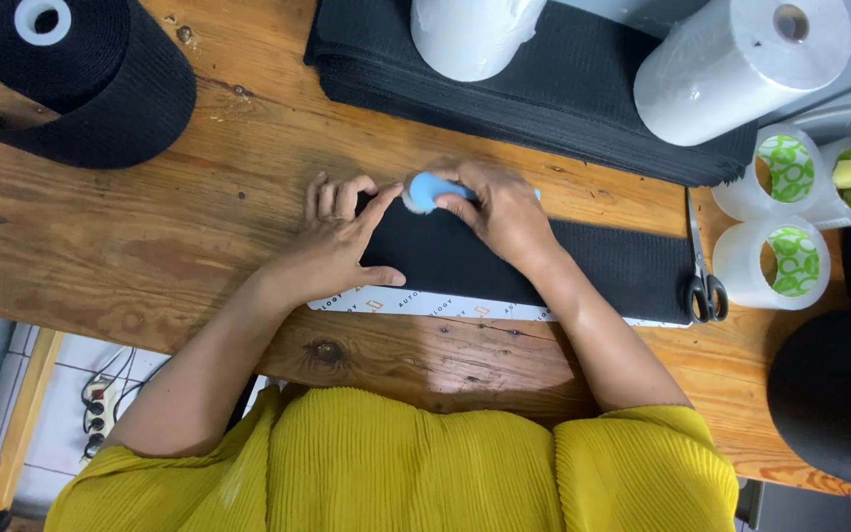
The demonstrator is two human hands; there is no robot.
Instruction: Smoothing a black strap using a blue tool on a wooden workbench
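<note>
- The right hand (504, 209) pinches a small blue tool (429, 190), fingers closed around it, at the black fabric strip's (544, 261) ten o'clock corner.
- The left hand (339, 236) lies flat and open, holding nothing, pinning the strip's nine o'clock end.
- I judge firm pressure there keeps the strip from shifting.
- Scissors (703, 286) lie at three o'clock.

Fabric strip (583, 261) flat on table (199, 236), on top of printed sheet (425, 305), near front edge. Left hand (342, 241) on strip's left end; right hand (504, 212) just beside it, holding small tool (428, 190). Scissors (701, 276) at strip's right end. Tape rolls (785, 212) right of scissors. Fabric stack (563, 89) behind strip, film rolls (731, 69) on it. Big spool (71, 79) far left rear.
</note>
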